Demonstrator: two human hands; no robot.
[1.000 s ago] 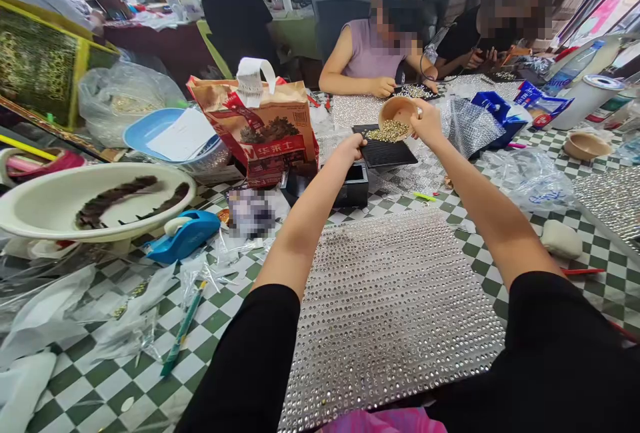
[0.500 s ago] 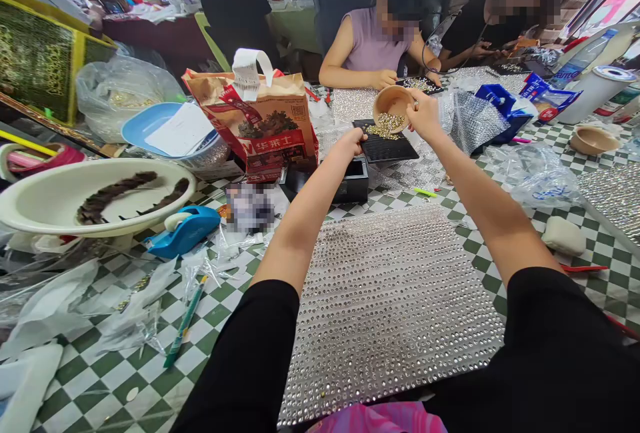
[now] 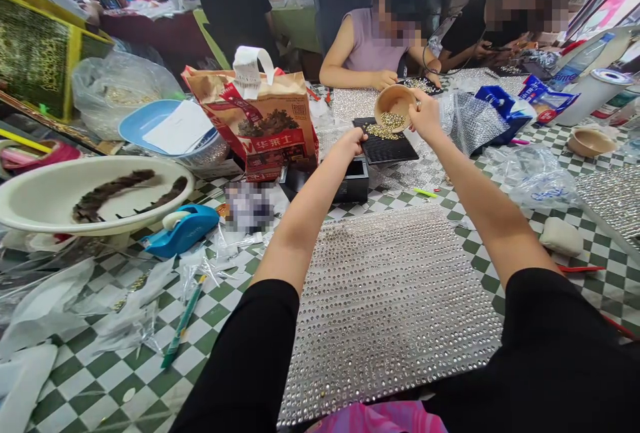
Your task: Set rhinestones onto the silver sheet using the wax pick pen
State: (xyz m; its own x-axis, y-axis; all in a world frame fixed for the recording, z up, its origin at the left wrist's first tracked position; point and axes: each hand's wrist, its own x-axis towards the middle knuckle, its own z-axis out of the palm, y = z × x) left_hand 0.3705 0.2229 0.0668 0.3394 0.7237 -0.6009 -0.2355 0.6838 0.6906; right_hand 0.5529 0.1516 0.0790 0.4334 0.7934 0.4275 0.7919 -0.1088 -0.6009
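My right hand point(image 3: 424, 115) grips a small tan bowl point(image 3: 397, 98), tipped on its side over a black ridged tray point(image 3: 395, 150). Small gold rhinestones point(image 3: 384, 132) lie in the bowl's mouth and on the tray beneath it. The tray's left edge is pinched in my left hand point(image 3: 353, 142), above a black box point(image 3: 353, 183). Before me on the table lies a wide sheet set with rows of clear rhinestones point(image 3: 390, 306), under my forearms.
A red and brown paper bag point(image 3: 273, 133) stands left of my left hand. Further left are a white basin point(image 3: 30, 203) and a blue tape dispenser point(image 3: 185, 230). A person point(image 3: 373, 53) works across the table. A second tan bowl point(image 3: 593, 142) and a white lump point(image 3: 563, 236) sit at right.
Fewer gold rhinestones seem to show in the bowl's mouth, and the bowl is turned very slightly. Both hands stay in nearly the same place.
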